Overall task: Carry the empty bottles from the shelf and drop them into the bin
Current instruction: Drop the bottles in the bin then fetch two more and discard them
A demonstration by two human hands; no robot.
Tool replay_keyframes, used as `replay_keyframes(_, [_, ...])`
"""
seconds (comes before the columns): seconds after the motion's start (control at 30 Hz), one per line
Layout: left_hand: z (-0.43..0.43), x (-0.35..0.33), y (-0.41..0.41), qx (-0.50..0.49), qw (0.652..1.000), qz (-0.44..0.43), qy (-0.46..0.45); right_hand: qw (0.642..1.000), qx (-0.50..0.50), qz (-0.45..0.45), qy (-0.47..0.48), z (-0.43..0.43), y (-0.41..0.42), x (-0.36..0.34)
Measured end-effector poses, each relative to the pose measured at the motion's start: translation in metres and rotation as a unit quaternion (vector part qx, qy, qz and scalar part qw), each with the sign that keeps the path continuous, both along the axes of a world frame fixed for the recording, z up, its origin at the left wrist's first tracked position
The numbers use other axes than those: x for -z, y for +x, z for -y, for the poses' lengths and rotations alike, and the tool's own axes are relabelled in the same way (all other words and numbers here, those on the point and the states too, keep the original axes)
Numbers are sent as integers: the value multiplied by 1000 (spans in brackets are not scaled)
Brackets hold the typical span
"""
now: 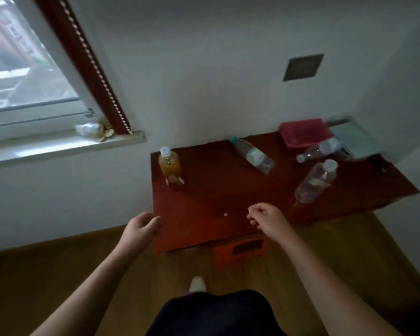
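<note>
The task seems only at its start: both the left hand (141,226) and right hand (264,217) hover with fingers loosely curled and empty, four bottles (252,155) remain on the red shelf (216,202), and no bin is visible

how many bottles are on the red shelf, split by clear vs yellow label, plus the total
Clear bottles: 3, one with a blue cap, one near the pink cloth, one by the right edge
Yellow-label bottles: 1, at the left side
Total: 4 bottles on the shelf
</note>
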State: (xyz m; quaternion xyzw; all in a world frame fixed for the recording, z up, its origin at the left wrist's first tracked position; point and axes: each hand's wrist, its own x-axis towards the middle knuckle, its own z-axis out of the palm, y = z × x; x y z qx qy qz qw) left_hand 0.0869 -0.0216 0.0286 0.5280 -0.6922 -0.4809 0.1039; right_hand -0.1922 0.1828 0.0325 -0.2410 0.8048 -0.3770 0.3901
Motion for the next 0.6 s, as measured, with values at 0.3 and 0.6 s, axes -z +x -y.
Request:
replay_keyframes(0.3, [67, 8, -46, -29, 999, -14, 26, 1000, 5, 7, 20, 36, -9, 9])
replay_keyframes(0.6, [134, 41, -108, 28, 997, -66, 31, 996, 71, -38, 39, 65, -42, 6])
